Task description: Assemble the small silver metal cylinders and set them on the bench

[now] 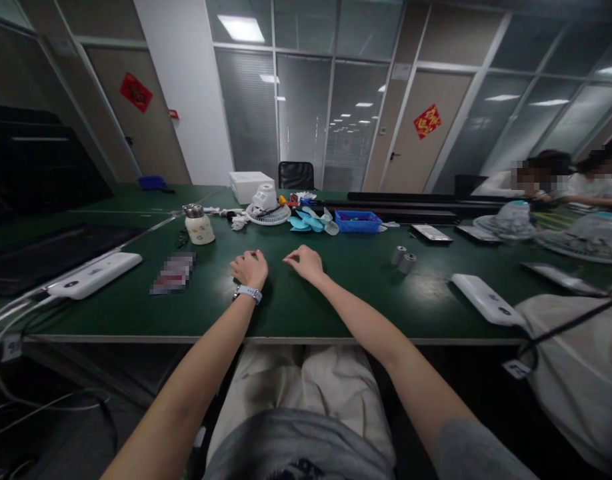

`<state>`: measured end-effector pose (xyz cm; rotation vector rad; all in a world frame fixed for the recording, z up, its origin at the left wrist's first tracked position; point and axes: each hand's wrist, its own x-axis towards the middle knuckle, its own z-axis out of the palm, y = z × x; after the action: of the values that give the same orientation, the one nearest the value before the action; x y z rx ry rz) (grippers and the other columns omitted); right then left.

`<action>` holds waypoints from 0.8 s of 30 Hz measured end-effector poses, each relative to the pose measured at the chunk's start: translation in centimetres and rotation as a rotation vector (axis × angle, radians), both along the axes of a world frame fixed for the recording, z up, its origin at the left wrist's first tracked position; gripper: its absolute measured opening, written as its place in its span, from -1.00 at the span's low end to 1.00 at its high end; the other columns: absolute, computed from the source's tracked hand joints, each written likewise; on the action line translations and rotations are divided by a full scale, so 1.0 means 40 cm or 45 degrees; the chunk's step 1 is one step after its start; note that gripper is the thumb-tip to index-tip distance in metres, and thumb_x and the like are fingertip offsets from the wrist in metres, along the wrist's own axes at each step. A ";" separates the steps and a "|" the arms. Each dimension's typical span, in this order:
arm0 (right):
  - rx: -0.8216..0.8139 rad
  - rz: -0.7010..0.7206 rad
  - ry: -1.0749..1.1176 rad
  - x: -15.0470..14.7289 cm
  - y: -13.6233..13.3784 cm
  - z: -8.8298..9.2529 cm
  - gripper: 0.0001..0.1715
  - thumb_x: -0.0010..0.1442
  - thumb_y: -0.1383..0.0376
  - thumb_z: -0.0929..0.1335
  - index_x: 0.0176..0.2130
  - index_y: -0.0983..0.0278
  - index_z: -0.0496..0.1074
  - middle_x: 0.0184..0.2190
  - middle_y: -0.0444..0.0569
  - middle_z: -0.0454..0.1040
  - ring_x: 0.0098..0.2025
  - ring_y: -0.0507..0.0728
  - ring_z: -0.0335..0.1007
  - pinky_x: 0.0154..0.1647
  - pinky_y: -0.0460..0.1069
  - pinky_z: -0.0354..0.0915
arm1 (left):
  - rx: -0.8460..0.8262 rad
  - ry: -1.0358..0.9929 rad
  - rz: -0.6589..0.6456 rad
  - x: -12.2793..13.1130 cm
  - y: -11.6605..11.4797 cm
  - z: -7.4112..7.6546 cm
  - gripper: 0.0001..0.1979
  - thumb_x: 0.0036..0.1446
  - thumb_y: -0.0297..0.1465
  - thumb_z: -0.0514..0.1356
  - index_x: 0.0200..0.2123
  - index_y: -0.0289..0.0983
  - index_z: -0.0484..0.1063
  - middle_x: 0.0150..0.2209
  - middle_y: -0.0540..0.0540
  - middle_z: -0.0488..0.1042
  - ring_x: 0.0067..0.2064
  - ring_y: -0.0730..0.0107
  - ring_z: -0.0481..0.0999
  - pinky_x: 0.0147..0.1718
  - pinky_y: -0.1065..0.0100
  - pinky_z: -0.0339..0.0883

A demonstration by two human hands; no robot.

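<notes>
My left hand (250, 268), with a watch (248, 293) on its wrist, is low over the green table. Its fingers are loosely bent and apart, and I see nothing in them. Just to the right, my right hand (306, 263) has thumb and fingers drawn together in a pinch pointing left; no object shows at the tips. A gap of bare tabletop lies between the two hands. Beyond them are light-blue fan blades (311, 220) and a white fan part with a round grille (267, 212). Two small metal cylinders (403, 259) stand to the right of my right hand.
A cream bottle (199, 227) and a blurred-out flat item (173, 273) are at left. White power banks or similar devices (96, 275) lie at both sides. Behind are a blue basket (357, 221) and white box (251, 185). People (516, 183) sit at the far right.
</notes>
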<state>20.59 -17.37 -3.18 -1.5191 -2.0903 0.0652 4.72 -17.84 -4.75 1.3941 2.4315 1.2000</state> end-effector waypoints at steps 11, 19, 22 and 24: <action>0.245 -1.105 0.010 0.601 -0.044 0.047 -0.64 0.26 0.12 0.30 -0.15 0.28 0.58 -0.20 0.20 0.49 -0.11 0.29 0.30 -0.08 0.15 0.09 | -0.009 0.038 -0.041 0.000 -0.001 -0.003 -0.62 0.24 -0.18 -0.02 -0.12 -0.27 0.47 0.02 -0.33 0.41 0.12 -0.10 0.25 0.03 -0.01 0.16; 0.280 -1.229 0.130 0.662 -0.019 0.016 -0.63 0.27 0.13 0.28 -0.10 0.25 0.57 -0.22 0.18 0.50 -0.14 0.28 0.36 -0.08 0.15 0.12 | -0.019 0.074 -0.027 0.000 0.002 -0.009 -0.62 0.23 -0.18 -0.02 -0.11 -0.25 0.46 0.02 -0.31 0.42 0.12 -0.09 0.26 0.03 0.01 0.17; 0.232 -1.254 0.127 0.659 -0.016 0.020 -0.65 0.25 0.14 0.30 -0.12 0.24 0.58 -0.20 0.19 0.51 -0.12 0.29 0.37 -0.07 0.16 0.13 | -0.024 0.070 -0.040 -0.001 0.002 -0.009 -0.62 0.23 -0.18 -0.03 -0.11 -0.25 0.46 0.03 -0.31 0.42 0.12 -0.09 0.25 0.03 0.01 0.16; 0.199 -1.275 0.130 0.658 -0.020 0.022 -0.66 0.24 0.13 0.32 -0.13 0.22 0.58 -0.19 0.19 0.51 -0.10 0.30 0.37 -0.07 0.17 0.14 | -0.027 0.066 -0.050 -0.001 0.001 -0.008 -0.63 0.23 -0.18 -0.03 -0.12 -0.25 0.46 0.03 -0.32 0.42 0.12 -0.09 0.25 0.04 0.01 0.16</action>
<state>46.92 -18.16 -2.28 -2.2066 -1.0354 -0.3682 4.67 -17.78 -5.06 1.4779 2.4312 1.1405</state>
